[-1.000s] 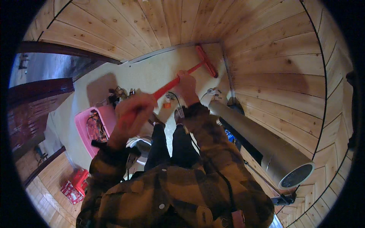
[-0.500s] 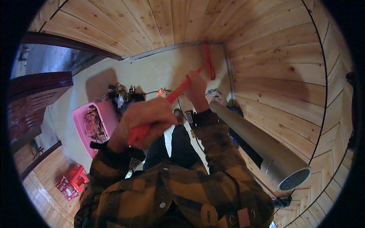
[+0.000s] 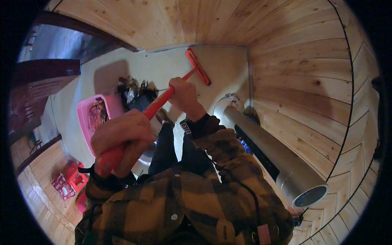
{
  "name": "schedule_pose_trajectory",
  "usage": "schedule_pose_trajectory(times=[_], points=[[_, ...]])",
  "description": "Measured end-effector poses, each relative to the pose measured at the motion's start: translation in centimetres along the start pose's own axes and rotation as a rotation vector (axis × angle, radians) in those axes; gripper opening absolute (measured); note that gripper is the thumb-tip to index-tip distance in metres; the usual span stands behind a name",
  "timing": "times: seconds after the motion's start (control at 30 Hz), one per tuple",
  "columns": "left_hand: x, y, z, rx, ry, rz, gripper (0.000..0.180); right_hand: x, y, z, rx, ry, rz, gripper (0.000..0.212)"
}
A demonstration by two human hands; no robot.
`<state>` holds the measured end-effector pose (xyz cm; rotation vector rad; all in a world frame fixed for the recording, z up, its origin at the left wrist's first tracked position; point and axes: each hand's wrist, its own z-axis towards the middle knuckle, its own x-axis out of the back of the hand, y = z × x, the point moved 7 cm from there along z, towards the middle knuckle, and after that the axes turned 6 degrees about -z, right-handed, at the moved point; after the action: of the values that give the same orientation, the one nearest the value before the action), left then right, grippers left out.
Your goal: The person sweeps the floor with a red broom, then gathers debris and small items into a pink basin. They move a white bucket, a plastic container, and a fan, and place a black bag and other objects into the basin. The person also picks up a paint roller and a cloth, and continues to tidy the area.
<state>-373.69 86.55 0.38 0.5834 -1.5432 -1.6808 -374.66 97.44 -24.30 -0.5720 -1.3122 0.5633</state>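
Both my hands are closed round the handle of a red long-handled broom [image 3: 160, 103]. My left hand [image 3: 124, 136] grips it near its top end, close to my body at the left. Farther down the handle, my right hand [image 3: 183, 97] is wrapped round it. The broom's narrow red head [image 3: 198, 67] lies slantwise on the pale floor [image 3: 222, 61], near the far wooden wall; its underside is hidden. The handle runs from lower left to upper right across the view.
A pink tub [image 3: 85, 118] with cluttered contents stands at the left, beside a dark jumble of objects [image 3: 132, 92]. On the right is a tall silver cylinder [image 3: 277, 153] near the wood-panelled wall [image 3: 302, 81]. A red stool [image 3: 77, 179] stands at lower left.
Both hands and the broom have shifted left. The broom's head has moved left, away from the right-hand corner, and has turned to a steeper slant.
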Motion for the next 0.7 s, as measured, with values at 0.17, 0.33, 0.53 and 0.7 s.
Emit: schedule_pose_trajectory(times=[0.17,0.33,0.53,0.7], points=[[-0.7,-2.4,-2.4,0.122,-0.054,0.033,0.004,0.8,2.6,-1.7,-0.15,0.071,-0.085,0.016],[-0.2,-9.4,-7.1,0.164,-0.098,-0.011,0.008,-5.4,6.0,-5.5,-0.217,-0.106,-0.273,0.018],[5.9,-3.7,-13.7,0.229,-0.147,0.028,0.014,-9.3,-5.9,-9.6,-0.109,-0.047,-0.05,0.017],[8.1,2.1,-15.8,0.205,-0.05,-0.009,0.011,-8.9,-13.3,-10.5,-0.092,-0.171,0.015,0.02]])
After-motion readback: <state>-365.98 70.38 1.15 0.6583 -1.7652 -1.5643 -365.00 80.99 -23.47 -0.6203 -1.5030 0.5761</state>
